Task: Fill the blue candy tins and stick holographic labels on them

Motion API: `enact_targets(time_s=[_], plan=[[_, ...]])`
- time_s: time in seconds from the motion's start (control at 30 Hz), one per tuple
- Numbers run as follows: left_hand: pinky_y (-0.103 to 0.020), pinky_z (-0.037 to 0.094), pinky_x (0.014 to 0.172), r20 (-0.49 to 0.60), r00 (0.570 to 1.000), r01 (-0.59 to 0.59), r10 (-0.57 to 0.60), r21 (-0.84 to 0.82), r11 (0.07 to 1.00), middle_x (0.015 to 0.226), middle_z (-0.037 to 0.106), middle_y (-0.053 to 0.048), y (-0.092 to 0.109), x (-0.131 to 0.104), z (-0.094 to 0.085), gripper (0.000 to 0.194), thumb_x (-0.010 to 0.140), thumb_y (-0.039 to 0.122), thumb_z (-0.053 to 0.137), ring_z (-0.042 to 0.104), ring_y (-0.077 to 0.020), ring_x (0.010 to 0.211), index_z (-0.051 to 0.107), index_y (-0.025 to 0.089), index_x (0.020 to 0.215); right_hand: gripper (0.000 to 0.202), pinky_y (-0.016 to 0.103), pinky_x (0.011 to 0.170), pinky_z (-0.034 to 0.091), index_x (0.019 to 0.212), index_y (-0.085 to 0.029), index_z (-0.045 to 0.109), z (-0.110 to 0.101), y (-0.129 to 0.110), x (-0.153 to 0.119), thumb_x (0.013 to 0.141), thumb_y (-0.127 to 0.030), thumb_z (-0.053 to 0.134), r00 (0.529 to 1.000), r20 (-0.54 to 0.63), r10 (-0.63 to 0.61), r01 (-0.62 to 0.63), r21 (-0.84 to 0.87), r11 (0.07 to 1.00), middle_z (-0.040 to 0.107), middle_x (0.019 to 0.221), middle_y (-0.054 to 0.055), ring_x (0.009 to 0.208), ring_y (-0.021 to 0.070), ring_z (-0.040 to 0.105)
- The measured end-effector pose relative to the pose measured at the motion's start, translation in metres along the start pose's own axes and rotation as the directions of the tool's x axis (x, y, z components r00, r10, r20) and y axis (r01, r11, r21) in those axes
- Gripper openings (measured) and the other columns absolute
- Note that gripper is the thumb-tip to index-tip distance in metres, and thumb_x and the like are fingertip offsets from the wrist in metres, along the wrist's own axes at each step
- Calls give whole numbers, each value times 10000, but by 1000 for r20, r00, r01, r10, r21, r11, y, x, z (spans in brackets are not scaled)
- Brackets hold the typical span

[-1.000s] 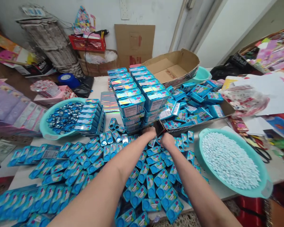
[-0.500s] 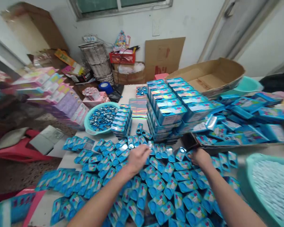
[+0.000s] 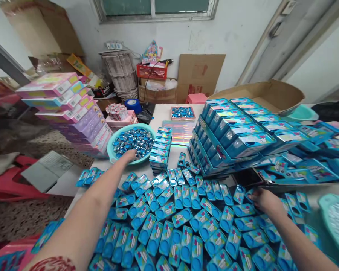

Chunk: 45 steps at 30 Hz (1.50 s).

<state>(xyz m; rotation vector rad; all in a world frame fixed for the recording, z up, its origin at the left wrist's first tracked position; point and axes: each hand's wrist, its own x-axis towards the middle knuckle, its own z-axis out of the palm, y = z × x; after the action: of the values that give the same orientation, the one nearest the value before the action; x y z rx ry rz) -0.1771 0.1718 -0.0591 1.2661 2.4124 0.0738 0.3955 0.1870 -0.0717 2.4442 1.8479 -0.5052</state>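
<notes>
Head view: the left hand (image 3: 131, 155) reaches over the left edge of the counter (image 3: 162, 113) into a teal basin (image 3: 110, 148) filled with round blue-and-silver pieces (image 3: 138, 138). Its fingertips are among the pieces; whether that grip pinches one cannot be told.

Right of the counter's middle, the right hand (image 3: 263, 199) touches a small blue case (image 3: 250, 192) with bent fingers. Whether this grip is pressed together on the case cannot be told. Further blue cases (image 3: 182, 216) with round recesses spread toward the near edge.

Handling (judged by appearance): round pieces are light, hard and slippery; take each by its rim, between thumb and forefinger. Cases are light and stiff, with glossy faces liable to slide; take hold across the long narrow sides, clear of the recess.
</notes>
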Motion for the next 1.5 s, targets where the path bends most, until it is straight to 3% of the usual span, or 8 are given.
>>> enact_targets(time_s=[0.13, 0.3, 0.37, 0.5, 0.57, 0.67, 1.03, 1.5], plan=[[-242, 422, 677, -53, 998, 11, -14, -72, 997, 721, 657, -30, -7, -1, -2, 132, 614, 187, 690, 616, -217, 812, 563, 169, 643, 200, 286, 535, 387, 539, -225, 475, -14, -8, -12, 708, -251, 578, 992, 123, 41, -56, 122, 991, 595, 513, 37, 530, 196, 585], [-242, 435, 590, -188, 979, 28, -73, -234, 972, 745, 621, -43, -11, -18, -22, 170, 797, 229, 475, 608, -176, 697, 550, 133, 914, 191, 367, 700, 446, 813, -169, 609, -20, -32, -70, 690, -311, 578, 920, -316, 231, -38, 515, 856, 641, 810, 87, 773, 254, 612], [-238, 441, 586, -247, 969, -50, -28, -304, 951, 760, 605, -31, 2, -49, -23, 241, 852, 261, 382, 597, -157, 687, 506, 135, 1016, 301, 364, 708, 478, 890, -172, 604, -12, -63, -112, 685, -391, 614, 919, -209, 333, -1, 846, 534, 628, 802, 53, 725, 218, 618], [-264, 457, 680, -341, 845, -527, 413, -391, 755, 848, 599, -21, 59, -158, 12, 187, 864, 294, 406, 564, -148, 743, 523, 191, 968, 389, 340, 768, 519, 882, -176, 613, 15, -148, -190, 642, -465, 716, 910, 389, -146, -414, 874, -253, 651, 900, 49, 816, 193, 647], [-284, 450, 760, -287, 687, -725, 668, -330, 604, 890, 601, -32, 88, -208, 40, 168, 866, 221, 401, 556, -155, 832, 551, 201, 939, 384, 310, 734, 534, 860, -166, 625, 27, -180, -207, 721, -524, 638, 736, 553, -391, -676, 635, -373, 662, 867, 61, 804, 177, 653], [-364, 391, 909, -197, 549, -831, 812, -227, 507, 1016, 609, -51, 115, -242, 69, 216, 812, 153, 487, 507, -203, 1036, 569, 215, 1002, 296, 180, 664, 519, 797, -161, 630, 35, -194, -204, 840, -440, 541, 683, 555, -474, -728, 469, -500, 665, 790, 35, 743, 101, 644], [-289, 445, 823, -13, 711, -592, 703, -551, 589, 1000, 608, -28, 142, -216, 64, 213, 813, 263, 498, 565, -156, 895, 604, 203, 987, 202, 225, 721, 536, 785, -142, 681, 41, -156, -174, 613, -180, 780, 796, 468, -385, -606, 613, -508, 700, 837, 33, 762, 123, 646], [-238, 409, 668, 323, 523, -808, 789, -108, 580, 812, 627, -46, 174, -206, 60, 151, 778, 283, 547, 597, -184, 780, 654, 181, 809, 253, 178, 462, 508, 723, -140, 627, 43, -146, -158, 633, -322, 779, 728, 638, -250, -684, 658, -315, 611, 550, -19, 464, 86, 587]])
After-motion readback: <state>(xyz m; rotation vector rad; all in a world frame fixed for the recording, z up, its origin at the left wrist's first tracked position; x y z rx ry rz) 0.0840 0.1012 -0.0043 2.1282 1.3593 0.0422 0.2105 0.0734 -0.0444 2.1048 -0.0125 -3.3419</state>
